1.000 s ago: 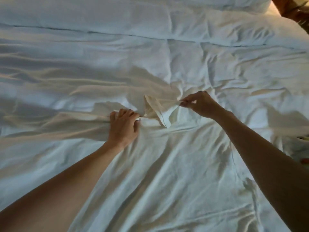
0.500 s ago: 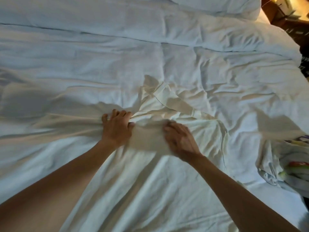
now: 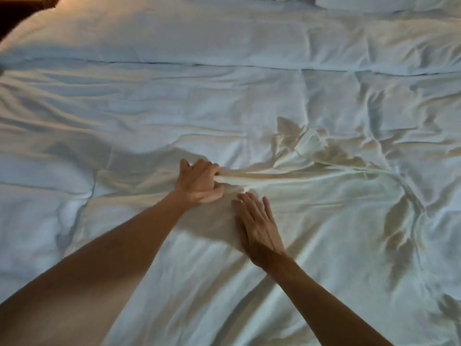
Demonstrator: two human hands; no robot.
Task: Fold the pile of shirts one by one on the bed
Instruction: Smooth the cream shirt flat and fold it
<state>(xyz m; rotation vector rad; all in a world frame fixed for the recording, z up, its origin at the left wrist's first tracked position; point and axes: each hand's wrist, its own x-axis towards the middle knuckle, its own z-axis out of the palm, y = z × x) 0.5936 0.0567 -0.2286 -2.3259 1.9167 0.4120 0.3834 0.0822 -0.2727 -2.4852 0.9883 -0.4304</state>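
1. The right hand [image 3: 259,228] lies flat on the white shirt [image 3: 311,221], fingers straight and released, at about 6 o'clock of the view's centre.
2. The left hand [image 3: 199,182], just at 10 o'clock of the right, clenches a fold of the shirt.
3. The shirt lies spread on the bed [image 3: 174,96], its collar [image 3: 309,141] at 1 o'clock of the hands.

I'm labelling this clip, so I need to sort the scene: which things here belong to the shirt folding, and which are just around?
Part of the job:
white shirt, spread flat
left hand, gripping a fold
right hand, flat on it

Just around:
bed cover
pillow, far edge
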